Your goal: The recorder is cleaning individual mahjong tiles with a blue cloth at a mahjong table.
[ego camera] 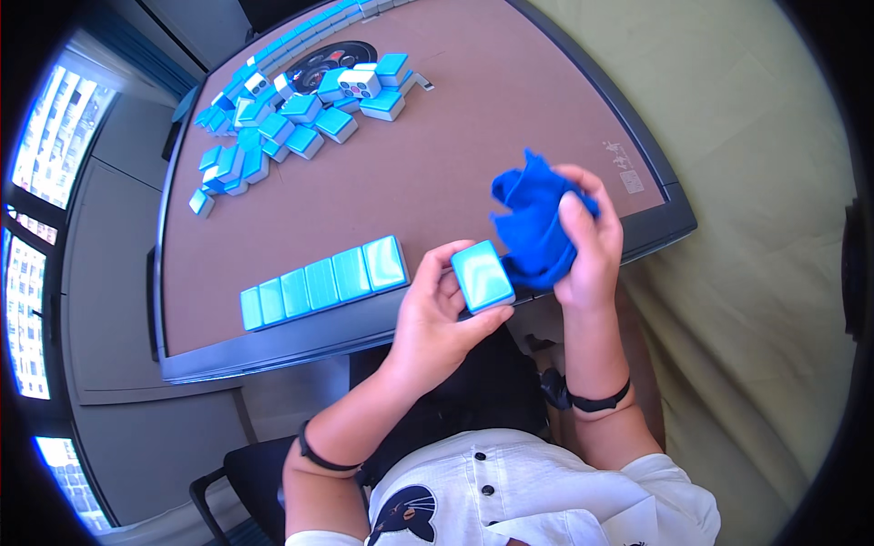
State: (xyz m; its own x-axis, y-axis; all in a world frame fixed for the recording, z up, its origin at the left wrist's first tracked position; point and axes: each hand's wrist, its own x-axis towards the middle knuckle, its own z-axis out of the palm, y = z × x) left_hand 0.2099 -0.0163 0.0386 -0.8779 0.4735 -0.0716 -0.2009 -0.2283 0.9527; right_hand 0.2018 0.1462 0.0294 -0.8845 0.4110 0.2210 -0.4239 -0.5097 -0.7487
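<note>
My left hand [437, 321] holds a blue-backed mahjong tile [482, 276] between thumb and fingers, its glossy blue back facing up, over the table's near edge. Just right of it, my right hand [593, 239] grips a crumpled blue cloth [536, 222]. A row of several mahjong tiles [321, 283], blue backs up and side by side, lies along the near edge to the left of my left hand. Farther off, a loose heap of mahjong tiles [300, 109] covers the table's far left part, most showing blue; a few show white faces.
The mahjong table [437, 177] has a brown top and a raised dark rim [293, 341]. A round black centre panel [331, 65] sits behind the heap, and a long line of tiles [307, 31] runs along the far side. A black chair [256, 478] stands at the lower left.
</note>
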